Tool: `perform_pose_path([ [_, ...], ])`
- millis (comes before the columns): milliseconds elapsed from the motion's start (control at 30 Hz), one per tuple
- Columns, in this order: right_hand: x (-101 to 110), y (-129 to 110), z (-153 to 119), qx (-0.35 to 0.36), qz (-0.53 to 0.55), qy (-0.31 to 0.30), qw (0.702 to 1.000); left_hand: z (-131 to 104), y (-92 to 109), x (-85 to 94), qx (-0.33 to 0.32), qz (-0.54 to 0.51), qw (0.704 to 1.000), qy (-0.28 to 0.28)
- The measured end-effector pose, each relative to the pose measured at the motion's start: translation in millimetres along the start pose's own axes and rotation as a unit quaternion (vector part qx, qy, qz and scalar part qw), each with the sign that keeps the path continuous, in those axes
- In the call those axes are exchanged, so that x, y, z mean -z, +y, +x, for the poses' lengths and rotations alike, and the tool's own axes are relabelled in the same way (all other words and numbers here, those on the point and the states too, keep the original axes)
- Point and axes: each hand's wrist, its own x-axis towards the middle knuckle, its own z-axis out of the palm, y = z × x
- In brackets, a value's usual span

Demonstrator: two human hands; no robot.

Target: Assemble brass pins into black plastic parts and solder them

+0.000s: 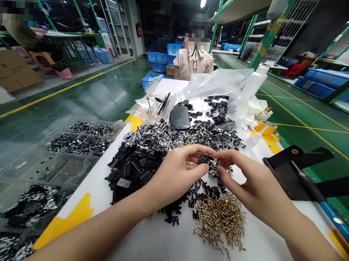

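Over the middle of the white table, my left hand (182,168) is closed on a small black part (204,158), pinched between thumb and fingers. My right hand (249,179) meets it there, its thumb and fingertips closed on a small shiny metal clip (213,163) against the black part. Whether the two pieces are joined I cannot tell. Below the hands lies a heap of brass-coloured bent pins (221,218). Flat black plates (128,169) are piled to the left, and small silver and black clips (168,136) are spread behind the hands.
A lever press with a blue handle (331,212) stands at the right. Sorting trays of parts (55,171) sit at the left. Behind the parts are a dark phone-like slab (180,117), a plastic bag (214,84), a white bottle (256,81) and orange tape (266,128). A person sits opposite.
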Motion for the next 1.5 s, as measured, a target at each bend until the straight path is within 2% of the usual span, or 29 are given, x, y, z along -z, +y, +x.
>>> perform_pose_path([
  [300, 2, 2, 3, 0.014, 0.027, -0.016, 0.999, 5, -3, 2.9, 0.022, -0.105, 0.993, -0.047],
  [500, -3, 1, 2, -0.006, 0.053, 0.027, 0.998, 7, -5, 4.2, 0.073, -0.188, 0.978, -0.059],
  [733, -5, 0, 2, 0.087, -0.046, 0.063, 0.993, 8, -6, 5.1, 0.129, -0.287, 0.949, -0.029],
  [1000, -9, 2, 0, 0.134, -0.088, 0.072, 0.984, 8, -7, 6.3, 0.127, -0.307, 0.943, -0.035],
  [1167, -10, 2, 1, 0.137, -0.118, 0.095, 0.979, 9, -7, 5.3, 0.124, -0.299, 0.946, -0.025],
  [1500, -10, 1, 1, 0.117, -0.088, 0.108, 0.983, 7, -4, 5.2, 0.101, -0.266, 0.958, -0.029],
])
